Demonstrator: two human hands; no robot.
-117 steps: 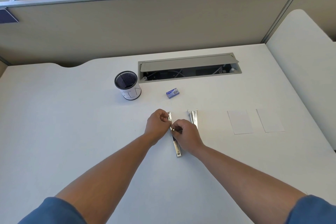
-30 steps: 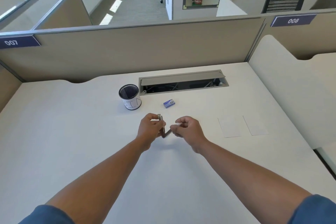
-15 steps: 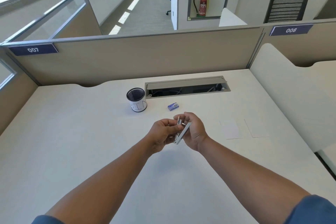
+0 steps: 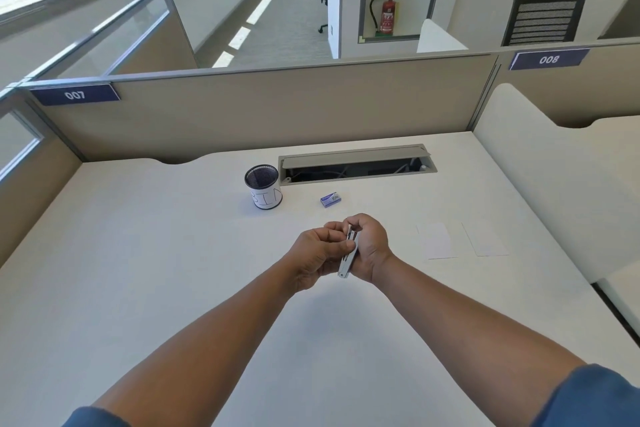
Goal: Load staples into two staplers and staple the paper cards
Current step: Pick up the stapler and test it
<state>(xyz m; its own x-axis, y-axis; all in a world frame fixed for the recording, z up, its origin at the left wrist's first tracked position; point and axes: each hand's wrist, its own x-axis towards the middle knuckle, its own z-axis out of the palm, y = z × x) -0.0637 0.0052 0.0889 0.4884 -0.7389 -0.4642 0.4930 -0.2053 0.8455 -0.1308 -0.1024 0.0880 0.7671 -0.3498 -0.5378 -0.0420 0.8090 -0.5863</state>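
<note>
Both hands meet above the middle of the white bench, holding one silver stapler between them. Left hand has its fingers curled toward the stapler, with the thumb tip pressed against its side about halfway along. Right hand wraps round the stapler from the right, its fingers curled over the far end. The stapler is tilted, its near end pointing down toward the bench and its far end hidden among the fingers; whether it is open or closed cannot be told. It is lifted clear of the bench surface.

Far of the hands, a small blue staple box lies flat on the bench. Left of it stands a black mesh pen cup with a white paper label wrapped round its lower part. Just beyond both, a long cable tray is set into the bench with its lid propped open.

To the right of the hands two white paper cards lie flat side by side, apart from each other: the nearer card and the farther-right card. A second stapler does not show clearly.

A beige partition runs along the far edge of the bench, carrying number plates reading 007 and 008.
</note>
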